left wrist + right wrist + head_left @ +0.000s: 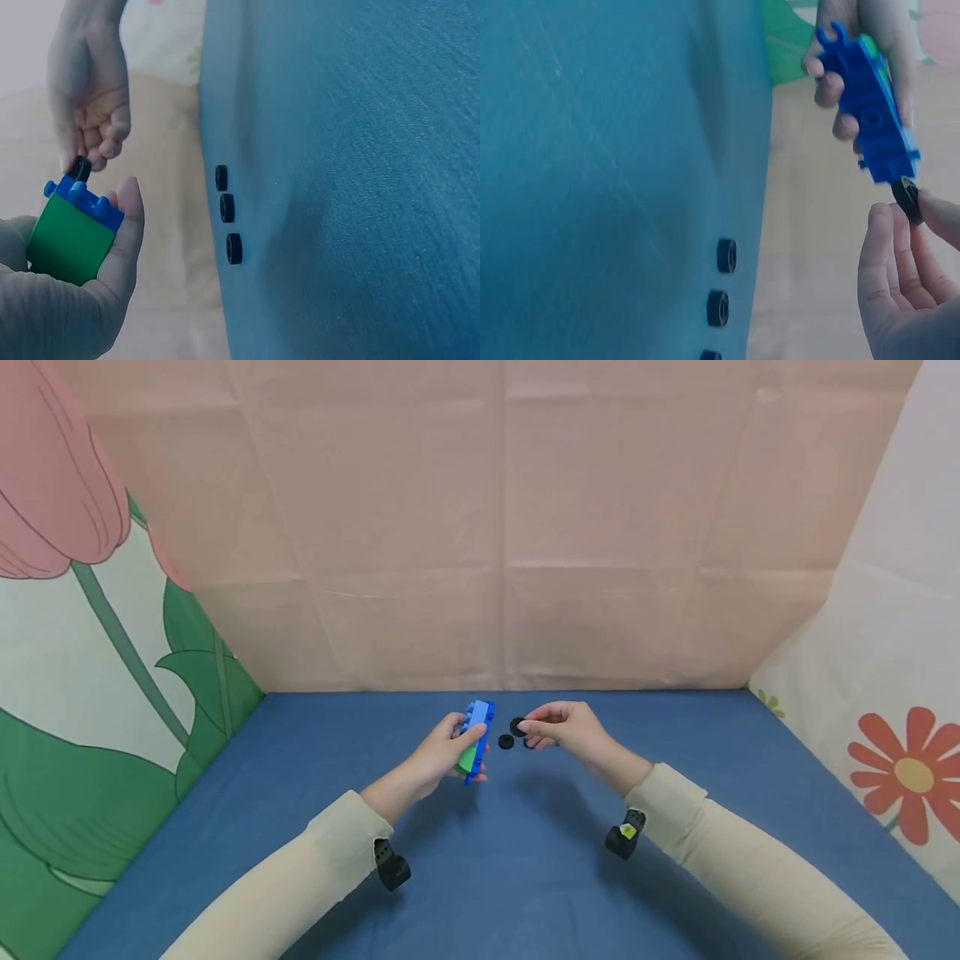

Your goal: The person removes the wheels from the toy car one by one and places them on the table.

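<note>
My left hand [435, 756] grips a blue and green toy vehicle body [477, 717] by its sides, raised above the table. The blue underside [870, 116], with a hook at one end, shows in the right wrist view. Between thumb and fingertips, my right hand [576, 728] pinches a black toy wheel [906, 199]. That wheel is right by the end of the blue base; whether it touches, I cannot tell. Three more black wheels [235, 249] stand in a row on the table in the left wrist view, partly hidden by the right hand in the head view.
A blue cloth covers the table [480, 877]. Behind it rises a pinkish-beige backdrop [495, 527]. Flower-printed panels stand at the left [45, 635] and right [862, 652]. Each wrist carries a small black camera [392, 865].
</note>
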`<state>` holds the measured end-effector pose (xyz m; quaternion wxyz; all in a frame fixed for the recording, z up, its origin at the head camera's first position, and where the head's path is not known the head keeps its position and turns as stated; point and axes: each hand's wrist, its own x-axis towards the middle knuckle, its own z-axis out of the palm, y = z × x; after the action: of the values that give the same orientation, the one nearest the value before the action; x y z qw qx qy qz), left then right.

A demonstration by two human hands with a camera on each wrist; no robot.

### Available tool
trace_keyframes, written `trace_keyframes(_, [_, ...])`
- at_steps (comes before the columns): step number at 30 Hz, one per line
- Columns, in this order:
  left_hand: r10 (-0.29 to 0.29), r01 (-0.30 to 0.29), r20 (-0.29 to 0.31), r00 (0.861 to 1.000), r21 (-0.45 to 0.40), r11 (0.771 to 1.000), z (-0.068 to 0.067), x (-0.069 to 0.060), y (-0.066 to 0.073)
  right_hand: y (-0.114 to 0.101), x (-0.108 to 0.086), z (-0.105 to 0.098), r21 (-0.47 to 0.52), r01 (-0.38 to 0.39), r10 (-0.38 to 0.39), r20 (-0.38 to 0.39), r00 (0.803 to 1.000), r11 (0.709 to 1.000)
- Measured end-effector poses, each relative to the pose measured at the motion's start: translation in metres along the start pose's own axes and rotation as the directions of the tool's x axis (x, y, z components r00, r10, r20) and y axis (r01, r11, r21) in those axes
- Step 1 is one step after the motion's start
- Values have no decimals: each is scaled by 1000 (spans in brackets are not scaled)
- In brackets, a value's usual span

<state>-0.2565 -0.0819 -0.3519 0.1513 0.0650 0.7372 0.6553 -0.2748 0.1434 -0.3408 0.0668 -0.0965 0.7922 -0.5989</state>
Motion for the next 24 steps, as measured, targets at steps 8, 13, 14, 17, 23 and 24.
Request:
trace_keyframes(8, [-27,27,6,1000,40,999,2,-7,-1,11,13,-20,62,-89,93,-63,994,994])
trace_keyframes(13, [-21,20,19,1000,52,998,2,-10,-3,21,20,-35,41,-166,170,-128,977,985])
trace_keyframes(14, [-17,15,19,1000,54,998,2,-10,-3,23,22,-37,48,-179,184,-143,973,983])
trace_keyframes(17, [-13,12,16,1000,49,999,1,-12,-3,29,27,-46,48,-199,205,-163,965,979])
trace_keyframes(23, [-27,26,16,1000,49,998,1,-14,-5,45,36,-61,52,-263,268,-182,946,963])
trace_keyframes(24, [-33,32,17,999,48,998,1,-14,-5,48,37,-63,48,-271,275,-181,944,961])
